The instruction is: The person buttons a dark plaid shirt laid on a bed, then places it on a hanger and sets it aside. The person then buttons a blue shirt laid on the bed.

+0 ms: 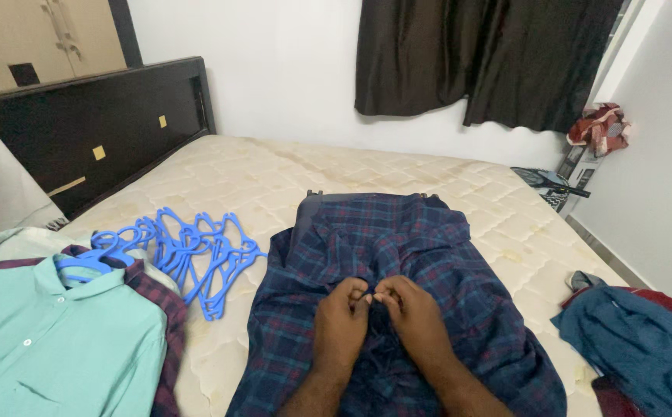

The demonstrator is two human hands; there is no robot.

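Shirt (398, 255) pinched under both fingers (367, 295).

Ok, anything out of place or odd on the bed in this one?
Mostly tidy. The bare mattress shows yellowish stains, and the blue hangers lie in a tangled pile. Both hands, left hand and right hand, pinch the plaid shirt front.

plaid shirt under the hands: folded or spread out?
Spread out. The plaid shirt lies flat across the mattress, rumpled; both hands pinch its front.
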